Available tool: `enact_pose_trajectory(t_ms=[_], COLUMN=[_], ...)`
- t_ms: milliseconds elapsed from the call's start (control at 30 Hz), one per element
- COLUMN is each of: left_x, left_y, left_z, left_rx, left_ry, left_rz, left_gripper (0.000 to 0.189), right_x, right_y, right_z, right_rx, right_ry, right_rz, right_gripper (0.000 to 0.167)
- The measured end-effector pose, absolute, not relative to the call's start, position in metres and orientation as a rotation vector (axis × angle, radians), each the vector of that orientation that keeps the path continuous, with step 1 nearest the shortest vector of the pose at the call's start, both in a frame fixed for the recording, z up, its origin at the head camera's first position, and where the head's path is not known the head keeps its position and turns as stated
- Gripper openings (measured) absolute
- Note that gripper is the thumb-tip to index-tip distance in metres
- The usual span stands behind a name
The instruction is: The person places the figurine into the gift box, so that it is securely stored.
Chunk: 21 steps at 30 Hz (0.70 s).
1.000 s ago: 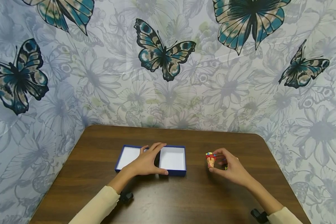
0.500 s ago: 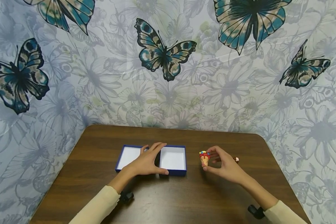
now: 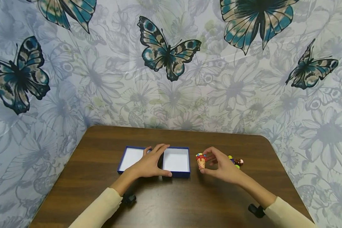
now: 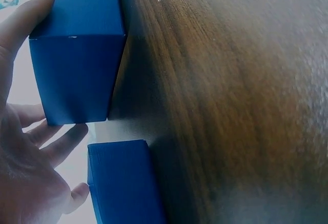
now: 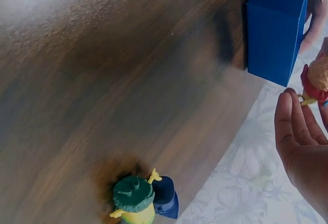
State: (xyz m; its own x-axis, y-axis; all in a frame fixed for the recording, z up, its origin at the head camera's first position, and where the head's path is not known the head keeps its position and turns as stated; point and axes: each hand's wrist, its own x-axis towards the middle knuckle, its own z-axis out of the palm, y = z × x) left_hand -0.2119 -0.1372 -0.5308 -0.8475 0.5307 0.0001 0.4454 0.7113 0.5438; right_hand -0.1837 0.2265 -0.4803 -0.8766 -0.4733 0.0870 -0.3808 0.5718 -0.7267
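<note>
My left hand grips the right blue box, thumb at the near wall and fingertips at the far rim. That box has a white inside. Its blue outer walls fill the upper part of the left wrist view. Between thumb and fingers my right hand pinches a toy ice cream cone, upright just right of the box. The toy has a tan waffle cone, red topping and yellow and blue bits. In the right wrist view the cone shows partly at the right edge.
A second shallow blue box part, white inside, lies left, partly behind my left hand. Several small toys lie behind my right hand; one has a green top, beside a dark blue piece. The brown table meets a butterfly-patterned backdrop.
My right hand has moved left with the toy ice cream cone, closer to the right box. The small toys behind it have come into view. My left hand stays on the box.
</note>
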Motion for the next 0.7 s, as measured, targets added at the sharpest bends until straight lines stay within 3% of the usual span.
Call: enact_pose_trajectory(t_ms=[700], left_x=[-0.212], left_y=[-0.137], left_z=[-0.531], left_rx=[0.799], left_ry=[2.768], left_rz=[0.826], left_gripper=[0.124], right_x=[-0.203], right_y=[0.196], right_z=[-0.484], right_rx=[-0.659], right_ry=[2.640], right_rz=[-1.157], right_gripper=[0.060])
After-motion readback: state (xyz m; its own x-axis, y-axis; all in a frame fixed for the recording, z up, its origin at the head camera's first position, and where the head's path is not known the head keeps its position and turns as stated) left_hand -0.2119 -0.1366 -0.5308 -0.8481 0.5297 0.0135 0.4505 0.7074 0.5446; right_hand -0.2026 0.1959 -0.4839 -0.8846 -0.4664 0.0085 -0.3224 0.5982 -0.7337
